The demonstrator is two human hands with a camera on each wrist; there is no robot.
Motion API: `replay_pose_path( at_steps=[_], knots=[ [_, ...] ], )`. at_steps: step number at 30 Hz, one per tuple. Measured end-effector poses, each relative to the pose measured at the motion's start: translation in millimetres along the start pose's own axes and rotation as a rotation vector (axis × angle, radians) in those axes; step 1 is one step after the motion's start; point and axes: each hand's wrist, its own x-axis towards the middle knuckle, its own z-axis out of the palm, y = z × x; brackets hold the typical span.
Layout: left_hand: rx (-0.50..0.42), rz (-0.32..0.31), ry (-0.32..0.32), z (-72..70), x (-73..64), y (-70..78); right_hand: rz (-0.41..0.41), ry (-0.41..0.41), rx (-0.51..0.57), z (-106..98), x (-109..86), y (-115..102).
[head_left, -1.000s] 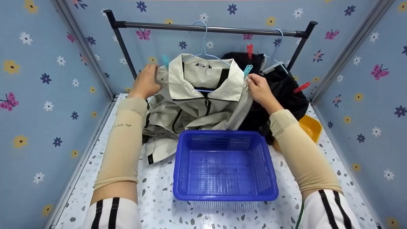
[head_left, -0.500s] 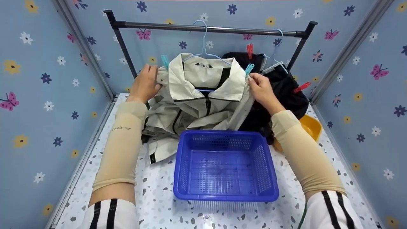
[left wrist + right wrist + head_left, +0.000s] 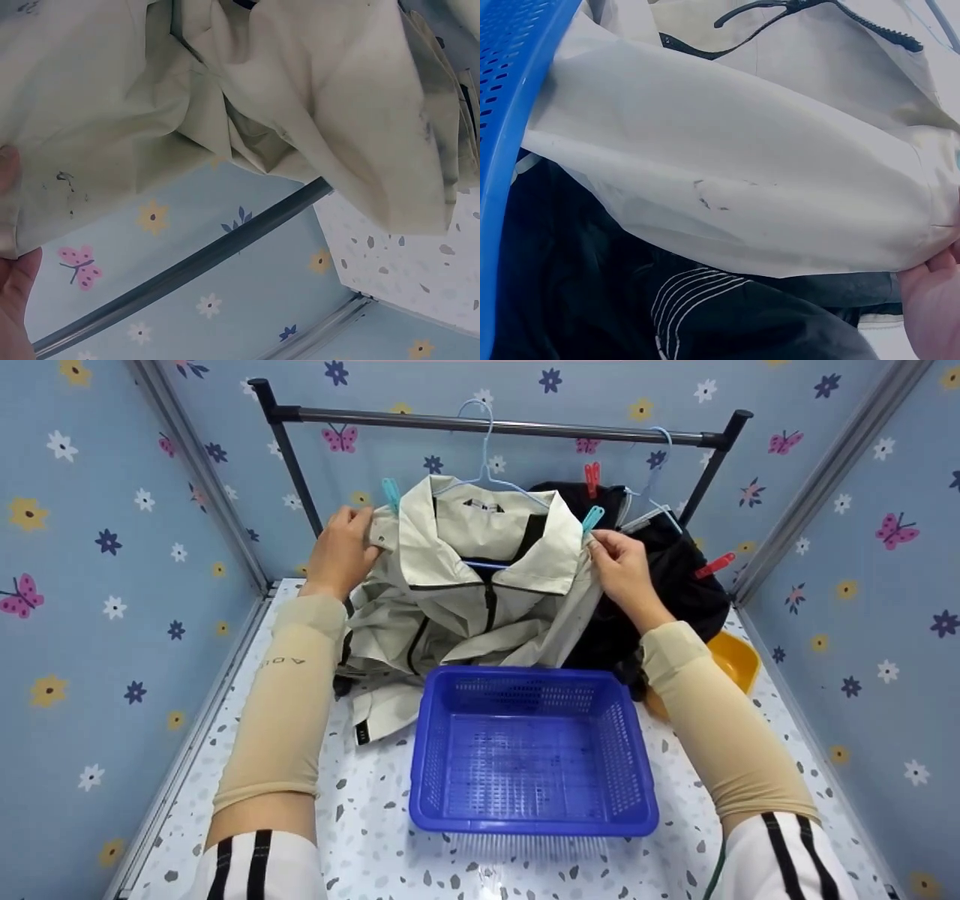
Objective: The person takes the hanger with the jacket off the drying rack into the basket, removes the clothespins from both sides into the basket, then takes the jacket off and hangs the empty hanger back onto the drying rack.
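A pale beige jacket (image 3: 517,570) with a dark zip hangs on a light blue hanger (image 3: 486,465) hooked over the rack's bar. My left hand (image 3: 341,551) grips the jacket's shoulder at the left, beside a teal clothespin (image 3: 391,493). At the opposite shoulder my right hand (image 3: 624,570) pinches the fabric just below another teal clothespin (image 3: 592,519). In the left wrist view, the thumb and a fingertip hold the edge of the jacket (image 3: 97,172). The right wrist view has the sleeve (image 3: 780,172) stretched out from the fingers, with dark marks on it.
A dark metal rack (image 3: 540,429) spans the back. To the right, black clothing (image 3: 675,585) hangs with red clothespins (image 3: 715,565). A blue plastic basket (image 3: 532,825) stands in front of the jacket, and a yellow container (image 3: 735,660) sits behind my right forearm.
The jacket's collar and its hanger have risen slightly. Both hands keep their hold on the shoulders, which have spread a little wider apart.
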Motion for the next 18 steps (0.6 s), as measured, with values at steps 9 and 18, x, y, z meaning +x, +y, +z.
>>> replay_pose_path(
  at_steps=[9,18],
  knots=[
    [0.016,-0.026,-0.006,-13.7,12.6,11.9,-0.008,0.028,-0.010,-0.4,7.7,-10.8],
    [0.031,0.003,0.015,-23.7,11.4,13.6,-0.024,0.019,-0.007,-0.4,11.5,-16.1]
  ],
)
